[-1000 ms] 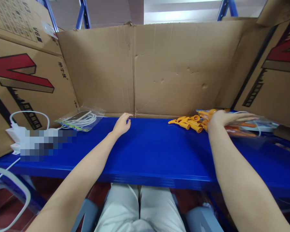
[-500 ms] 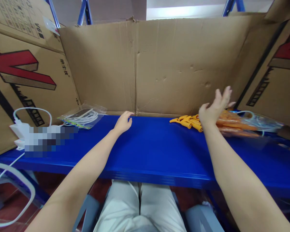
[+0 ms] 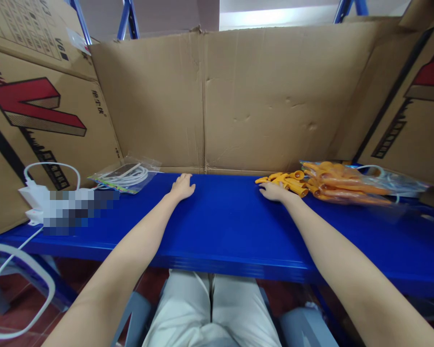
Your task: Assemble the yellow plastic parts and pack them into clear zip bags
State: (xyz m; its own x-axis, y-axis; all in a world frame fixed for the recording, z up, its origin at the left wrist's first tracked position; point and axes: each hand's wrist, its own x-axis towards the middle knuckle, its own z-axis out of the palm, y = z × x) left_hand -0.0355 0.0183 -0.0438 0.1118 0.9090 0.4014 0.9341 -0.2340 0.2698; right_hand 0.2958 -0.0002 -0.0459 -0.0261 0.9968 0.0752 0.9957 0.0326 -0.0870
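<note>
My left hand (image 3: 183,187) lies palm down on the blue tabletop (image 3: 220,217), fingers spread, with nothing in it. My right hand (image 3: 274,192) is lowered beside the near left side of a pile of yellow-orange plastic pieces (image 3: 297,186) with hollow round ends, covering part of them. Its fingers are apart, and I see nothing gripped in them; whether they touch the pieces I cannot tell. Just right of the loose pieces, more orange ones fill a clear plastic bag (image 3: 350,185).
Cardboard panels (image 3: 260,101) wall the back and sides. At left are a clear packet with a coiled white cable (image 3: 130,176), a white plug adapter (image 3: 36,197) and a pixelated patch. A white cable loop (image 3: 50,289) hangs by the table's front edge.
My right hand has come down and left, from raised above the pile to low at its left part. My left hand has turned slightly and its fingers have spread.
</note>
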